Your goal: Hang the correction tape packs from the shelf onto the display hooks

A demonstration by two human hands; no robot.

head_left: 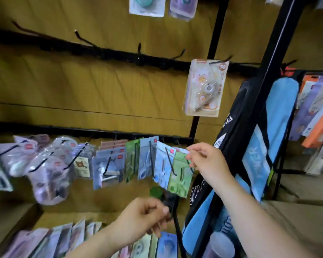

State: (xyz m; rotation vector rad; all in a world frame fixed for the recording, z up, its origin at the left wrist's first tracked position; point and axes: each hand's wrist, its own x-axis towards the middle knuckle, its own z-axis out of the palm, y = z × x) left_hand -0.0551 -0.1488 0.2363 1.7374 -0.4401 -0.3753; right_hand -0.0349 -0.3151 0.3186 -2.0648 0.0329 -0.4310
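My right hand [203, 159] pinches the top corner of a green correction tape pack [181, 175] at the right end of the lower rail, beside a blue pack [162, 164] threaded on a black hook [170, 161]. Lower down, my left hand [145, 218] hovers with fingers curled close to the black upright post [175, 220]. Blur hides whether it holds anything. Several loose packs [78, 239] lie in a row on the shelf below it. More packs [108, 164] hang along the lower rail to the left.
The upper rail [119, 54] carries several bare hooks and one cream pack [203, 88] at its right end. Blue and black bags [259, 146] hang against the post on the right. Other boxed goods [317, 112] fill the far right.
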